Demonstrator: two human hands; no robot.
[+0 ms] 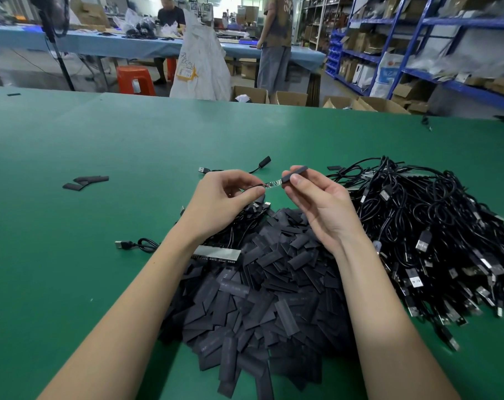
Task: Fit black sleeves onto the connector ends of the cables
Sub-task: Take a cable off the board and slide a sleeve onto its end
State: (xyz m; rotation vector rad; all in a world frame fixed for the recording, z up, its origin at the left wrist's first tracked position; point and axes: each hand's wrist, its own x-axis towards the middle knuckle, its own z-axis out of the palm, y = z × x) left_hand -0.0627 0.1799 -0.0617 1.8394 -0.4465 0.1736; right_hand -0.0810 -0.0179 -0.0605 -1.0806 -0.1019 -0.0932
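My left hand (225,197) pinches a thin black cable just behind its bare connector end (272,184), a small board with pale contacts. My right hand (317,203) pinches a black sleeve (295,173) between thumb and fingers. The sleeve's open mouth sits over the tip of the connector end, and most of the board still shows between my hands. Below my hands lies a big heap of loose black sleeves (262,298). A tangled pile of black USB cables (435,235) lies to the right.
The green table (101,157) also holds a cable with a sleeve on its end (263,163), another loose cable (135,244) at the left, and a few stray sleeves (85,181). Beyond the far edge are cardboard boxes, a white sack, an orange stool, two people and blue shelving.
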